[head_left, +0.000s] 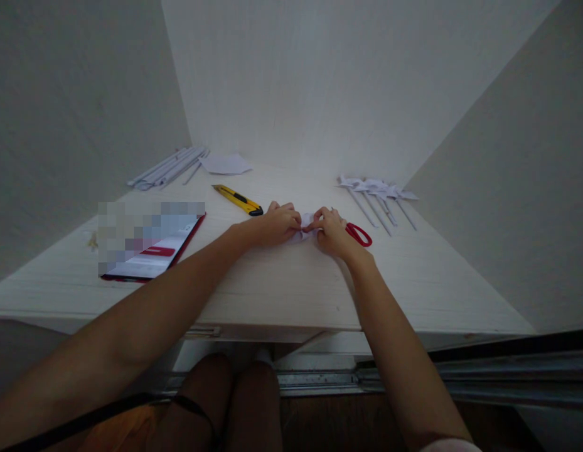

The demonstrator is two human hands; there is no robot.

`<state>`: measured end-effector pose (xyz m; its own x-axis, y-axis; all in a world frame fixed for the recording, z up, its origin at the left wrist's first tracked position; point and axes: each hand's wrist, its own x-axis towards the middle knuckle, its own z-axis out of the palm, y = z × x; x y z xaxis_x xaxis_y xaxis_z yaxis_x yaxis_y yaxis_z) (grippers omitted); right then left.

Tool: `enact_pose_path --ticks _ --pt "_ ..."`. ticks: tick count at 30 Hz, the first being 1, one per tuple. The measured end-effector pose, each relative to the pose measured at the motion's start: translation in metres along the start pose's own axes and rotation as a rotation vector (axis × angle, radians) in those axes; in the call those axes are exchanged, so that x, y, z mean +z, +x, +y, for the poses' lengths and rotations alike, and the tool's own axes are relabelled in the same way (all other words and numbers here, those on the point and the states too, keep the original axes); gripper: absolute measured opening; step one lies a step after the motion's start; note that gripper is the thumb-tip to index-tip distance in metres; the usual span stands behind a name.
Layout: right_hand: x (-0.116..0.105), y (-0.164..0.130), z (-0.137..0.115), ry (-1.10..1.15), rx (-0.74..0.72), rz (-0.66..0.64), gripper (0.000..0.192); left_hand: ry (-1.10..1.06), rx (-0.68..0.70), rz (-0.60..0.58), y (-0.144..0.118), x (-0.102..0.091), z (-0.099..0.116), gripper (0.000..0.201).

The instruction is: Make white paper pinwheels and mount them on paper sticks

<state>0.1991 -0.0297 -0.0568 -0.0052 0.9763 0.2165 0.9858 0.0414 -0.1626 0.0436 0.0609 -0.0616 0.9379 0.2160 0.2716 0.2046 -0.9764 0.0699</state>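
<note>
Head view only. Paper piece [306, 227], small and white, sits at centre frame on the table [282, 282], pinched between both hands. Left hand [277, 223] closes on its left edge, fingers curled down and together over the paper; right hand [333, 232] closes on its right edge in the same way, thumb and fingertips meeting the left hand's at the middle. The paper lies directly between the two hands, neither one nearer; its exact fold shape is too small and covered to tell. Both forearms run up from the lower frame and converge on that point. Red scissors [359, 234] lie just right of the right hand, handle loop showing, blades hidden behind the hand. Yellow utility knife [238, 199] lies just upper left of the left hand, long axis slanting from upper left to lower right. Finished paper pinwheels on sticks [378, 194] lie in a row at right of centre, sticks pointing toward lower right. Bundle of rolled paper sticks [171, 167] and a loose white sheet [225, 164] lie at upper left. Booklet [152, 248] with red edge lies at left, partly blurred. Surface: pale wood-grain tabletop, set in a corner of plain light walls; dim room.
</note>
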Motion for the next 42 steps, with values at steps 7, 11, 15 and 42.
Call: enact_pose_path --ticks 7,11,15,42 --pt "-0.0045 0.0002 -0.0042 0.028 0.068 -0.025 0.045 0.054 -0.042 -0.08 -0.0002 -0.0062 0.0052 0.026" --pt "-0.0046 -0.0003 -0.0041 0.071 0.071 -0.004 0.043 0.041 -0.047 -0.096 -0.0008 -0.0074 0.0054 0.027" --pt "-0.0015 -0.0016 -0.0026 0.094 0.046 0.08 0.039 0.025 -0.02 -0.097 -0.0009 -0.0061 0.0042 0.027" --pt "0.0035 -0.0055 0.0013 -0.058 -0.063 0.092 0.036 0.025 0.015 -0.101 -0.002 -0.0077 0.0038 0.026"
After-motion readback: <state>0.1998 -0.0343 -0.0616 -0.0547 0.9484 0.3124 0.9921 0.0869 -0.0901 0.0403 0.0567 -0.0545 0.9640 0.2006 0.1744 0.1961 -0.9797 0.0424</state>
